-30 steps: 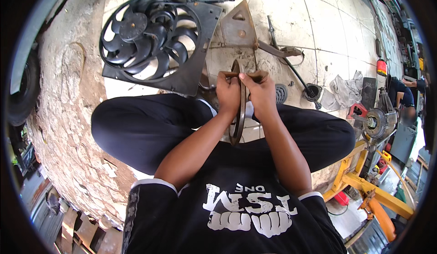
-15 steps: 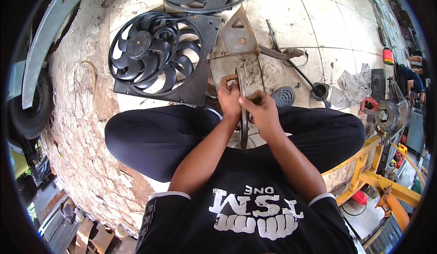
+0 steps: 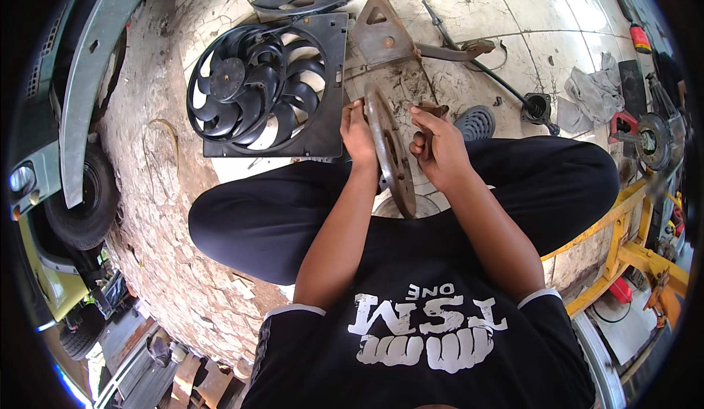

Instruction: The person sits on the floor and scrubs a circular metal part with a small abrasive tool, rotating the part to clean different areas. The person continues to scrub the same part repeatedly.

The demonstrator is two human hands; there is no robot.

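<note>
Between my crossed legs stands a worn round metal disc (image 3: pixel 390 152), tilted nearly edge-on, with holes in the face turned to my right. My left hand (image 3: pixel 358 136) grips its left side, fingers up near the upper rim. Apart from the disc, just to its right, my right hand (image 3: pixel 444 149) is closed around a small folded brown piece (image 3: pixel 434 109), which may be sandpaper. The piece shows above the thumb and index finger; the palm hides the rest.
A black radiator fan (image 3: pixel 268 86) lies ahead on the left. Beyond the disc are a triangular metal bracket (image 3: pixel 380 31), a black rod (image 3: pixel 490 76) and a grey sandal sole (image 3: pixel 475 121). A grey rag (image 3: pixel 595 90) lies right, above a yellow metal frame (image 3: pixel 623 251).
My right hand has moved off the disc toward the right with the brown piece. The disc has turned to show more of its holed face. The whole view has shifted somewhat.
</note>
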